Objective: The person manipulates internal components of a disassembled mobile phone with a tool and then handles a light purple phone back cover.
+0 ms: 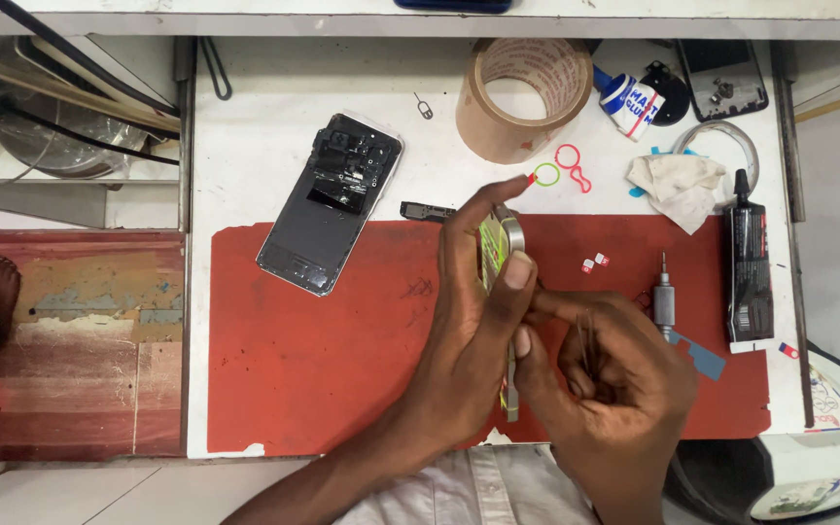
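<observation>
Holding a thin phone frame (509, 292) on edge over the red mat (323, 350), the left hand (473, 301) clamps it between thumb and fingers (483, 199), with the thumb pressed on the near rim. The right hand (614, 374) sits just right of the frame, its fingers curled together around something slim that works at the frame's lower edge; what that tool is cannot be made out. Doing this well seems to call for a steady left grip and light, controlled pressure from the right, so the thin part does not bend.

Left of the frame, an opened phone body (328, 204) lies across the mat's upper edge, with a small dark part (427, 210) between the two. Beyond the frame stands a roll of brown tape (524, 97), with coloured ring tools (561, 167) beside it. Right of the frame lie a small screwdriver (664, 297), a black glue tube (749, 262) and a crumpled cloth (681, 185) on the white table (255, 126). The frame's lower part is hidden by the hands.
</observation>
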